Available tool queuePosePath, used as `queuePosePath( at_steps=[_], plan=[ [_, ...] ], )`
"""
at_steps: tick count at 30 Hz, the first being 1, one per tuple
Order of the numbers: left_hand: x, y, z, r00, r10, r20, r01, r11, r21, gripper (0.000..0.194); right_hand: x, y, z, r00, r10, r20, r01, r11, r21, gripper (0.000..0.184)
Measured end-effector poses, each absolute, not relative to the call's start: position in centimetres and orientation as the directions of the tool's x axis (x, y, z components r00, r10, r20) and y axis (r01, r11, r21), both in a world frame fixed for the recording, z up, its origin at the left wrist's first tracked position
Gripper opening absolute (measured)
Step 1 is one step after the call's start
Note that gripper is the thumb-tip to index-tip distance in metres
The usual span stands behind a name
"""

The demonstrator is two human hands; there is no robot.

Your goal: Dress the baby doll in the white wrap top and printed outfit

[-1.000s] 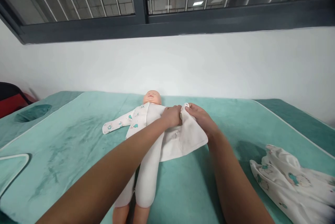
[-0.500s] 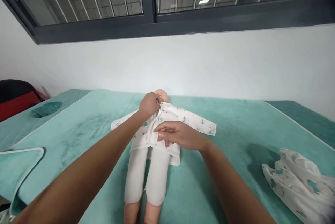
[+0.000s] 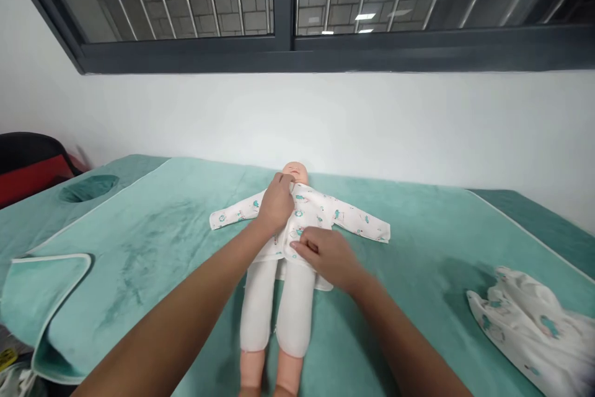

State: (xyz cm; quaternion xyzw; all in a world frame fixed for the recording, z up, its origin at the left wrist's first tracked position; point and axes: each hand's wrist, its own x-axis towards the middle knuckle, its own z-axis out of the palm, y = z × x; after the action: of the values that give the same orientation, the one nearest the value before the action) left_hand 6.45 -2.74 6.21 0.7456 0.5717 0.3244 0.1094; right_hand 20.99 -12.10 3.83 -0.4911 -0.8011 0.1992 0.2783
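Note:
A baby doll [image 3: 296,313] lies on its back, head [image 3: 296,169] toward the wall, with white cloth legs and bare lower legs. It wears a white printed baby shirt [image 3: 346,212], sleeves spread to both sides. At the collar my left hand [image 3: 277,204] is closed, its fingertips pinching the cloth just below the doll's chin. My right hand [image 3: 329,256] is curled at the lower front of the shirt, thumb and finger closed by the front edge; the other fingers are tucked under and partly hidden.
Green plush covering [image 3: 153,230] lies beneath the doll, one corner folded back at left. A crumpled white printed garment [image 3: 530,329] rests at the right. Behind are a white wall [image 3: 297,115] and a barred window. A red and black object [image 3: 35,168] stands at far left.
The view has shifted slightly, putting the doll further right. My right hand's fingers have gone from loosely spread to curled closed on the shirt front. My left hand stays at the collar.

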Motion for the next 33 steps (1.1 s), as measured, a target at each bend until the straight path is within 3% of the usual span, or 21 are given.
queuePosePath(
  at_steps=[3,5,7,9,11,13,15,17,20,23,25,27,30,33],
  plan=[
    [5.1,-5.2,4.9,0.170,0.900,0.402,0.664,-0.406,0.628,0.031,22.2,-16.3,1.2,-0.334,0.928,0.164,0.645,0.352,-0.678,0.041],
    [4.0,-7.5,3.8,0.279,0.870,0.406,0.639,-0.484,0.598,0.036,24.2,-19.7,-0.6,-0.337,0.936,0.105,0.633,0.308,-0.711,0.041],
    [2.8,-9.8,2.8,0.396,0.837,0.377,0.650,-0.546,0.528,0.042,27.4,-22.7,-2.0,-0.224,0.968,0.111,0.684,0.238,-0.690,0.030],
    [1.8,-11.6,1.9,0.441,0.824,0.355,0.661,-0.566,0.492,0.043,31.3,-25.0,-2.6,0.010,0.961,0.275,0.800,0.157,-0.579,0.015],
    [1.0,-12.8,1.2,0.428,0.831,0.355,0.661,-0.555,0.504,0.043,35.7,-26.5,-2.4,0.173,0.847,0.502,0.926,0.034,-0.376,0.024],
    [0.6,-13.4,0.8,0.392,0.847,0.360,0.650,-0.532,0.543,0.043,39.6,-27.3,-1.7,0.323,0.758,0.567,0.946,-0.242,-0.215,0.043],
    [0.4,-13.7,0.7,0.355,0.861,0.364,0.631,-0.508,0.586,0.042,42.5,-27.4,-0.8,0.519,0.695,0.498,0.847,-0.499,-0.186,0.056],
    [0.5,-13.8,0.8,0.320,0.876,0.360,0.617,-0.481,0.623,0.040,43.8,-27.0,0.2,0.611,0.742,0.276,0.791,-0.566,-0.231,0.055],
    [1.0,-14.1,1.5,0.293,0.890,0.349,0.589,-0.456,0.667,0.040,42.2,-25.6,2.1,0.612,0.763,0.210,0.767,-0.507,-0.394,0.040],
    [2.3,-15.0,2.7,0.294,0.892,0.342,0.522,-0.450,0.724,0.040,36.7,-23.8,4.7,0.537,0.835,0.121,0.604,-0.281,-0.746,0.034],
    [3.3,-16.2,3.4,0.315,0.897,0.310,0.480,-0.432,0.763,0.040,32.6,-22.8,6.4,0.411,0.899,0.152,0.553,-0.113,-0.825,0.032],
    [4.0,-17.5,3.6,0.352,0.894,0.278,0.466,-0.425,0.776,0.041,29.6,-22.2,7.6,0.320,0.917,0.238,0.693,-0.055,-0.719,0.028],
    [3.6,-19.4,3.2,0.416,0.869,0.270,0.466,-0.458,0.757,0.042,28.9,-22.1,7.3,0.267,0.920,0.287,0.900,-0.131,-0.416,0.039],
    [2.2,-20.7,2.8,0.422,0.865,0.271,0.482,-0.467,0.741,0.040,31.6,-22.6,5.3,0.385,0.915,0.118,0.902,-0.347,-0.256,0.057]
  ],
)
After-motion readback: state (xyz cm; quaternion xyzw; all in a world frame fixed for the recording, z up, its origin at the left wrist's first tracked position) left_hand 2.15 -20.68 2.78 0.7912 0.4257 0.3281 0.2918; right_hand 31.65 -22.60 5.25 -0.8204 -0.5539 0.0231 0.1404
